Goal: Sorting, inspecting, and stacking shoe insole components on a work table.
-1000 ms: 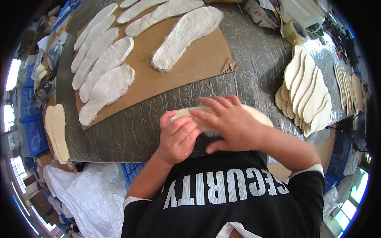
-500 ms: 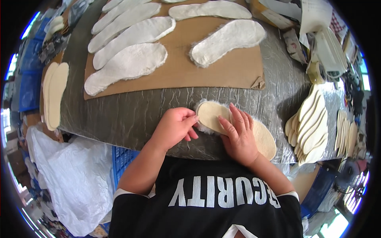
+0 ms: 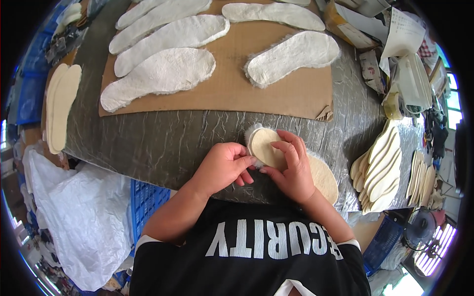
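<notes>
Since half a second ago both hands slid toward the heel: left hand (image 3: 223, 165) pinching fleece edge, right hand (image 3: 291, 167) pressing the tan insole (image 3: 296, 165) flat, so next probably smoothing along its rim.

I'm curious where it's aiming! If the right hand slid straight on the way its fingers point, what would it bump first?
Probably the fuzzy insole lying on the cardboard sheet. The right hand points up and away across bare table first, though depth is unclear.

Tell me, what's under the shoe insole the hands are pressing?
White fluffy fur pokes out under the tan insole, on the grey table. The right hand and left hand cover its middle.
</notes>
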Motion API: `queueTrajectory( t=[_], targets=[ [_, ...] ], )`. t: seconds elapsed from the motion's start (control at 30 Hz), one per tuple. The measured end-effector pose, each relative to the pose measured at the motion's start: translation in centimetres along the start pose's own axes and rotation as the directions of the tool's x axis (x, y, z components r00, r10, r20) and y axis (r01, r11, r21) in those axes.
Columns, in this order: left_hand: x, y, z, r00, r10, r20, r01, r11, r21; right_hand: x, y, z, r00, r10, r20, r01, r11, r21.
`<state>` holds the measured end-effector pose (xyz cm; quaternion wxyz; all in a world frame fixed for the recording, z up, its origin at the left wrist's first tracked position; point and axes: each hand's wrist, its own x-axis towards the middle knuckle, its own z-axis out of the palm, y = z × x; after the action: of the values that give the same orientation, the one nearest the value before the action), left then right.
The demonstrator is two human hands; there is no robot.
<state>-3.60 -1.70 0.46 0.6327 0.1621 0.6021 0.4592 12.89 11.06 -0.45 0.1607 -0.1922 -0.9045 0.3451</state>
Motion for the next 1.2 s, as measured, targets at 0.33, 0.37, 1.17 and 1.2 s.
queueTrajectory(
  t=[0.33,0.37,1.17,1.2],
  targets=[
    [0.3,0.0,-0.1,0.999,-0.012,0.038,0.019,0.983,-0.180,-0.2,0.5,0.3,0.999,0.010,-0.038,-0.007,0.997,0.073],
    [0.3,0.0,-0.1,1.000,-0.007,0.018,0.010,0.985,-0.173,-0.2,0.5,0.3,0.999,0.010,-0.035,-0.007,0.997,0.079],
    [0.6,1.4,-1.9,0.986,0.163,-0.030,-0.153,0.963,0.221,-0.2,0.7,0.7,0.998,-0.045,-0.038,0.047,0.998,0.048],
    [0.8,1.3,-1.9,0.987,0.158,-0.030,-0.148,0.965,0.217,-0.2,0.6,0.6,0.999,-0.043,-0.033,0.044,0.999,0.032]
  ],
)
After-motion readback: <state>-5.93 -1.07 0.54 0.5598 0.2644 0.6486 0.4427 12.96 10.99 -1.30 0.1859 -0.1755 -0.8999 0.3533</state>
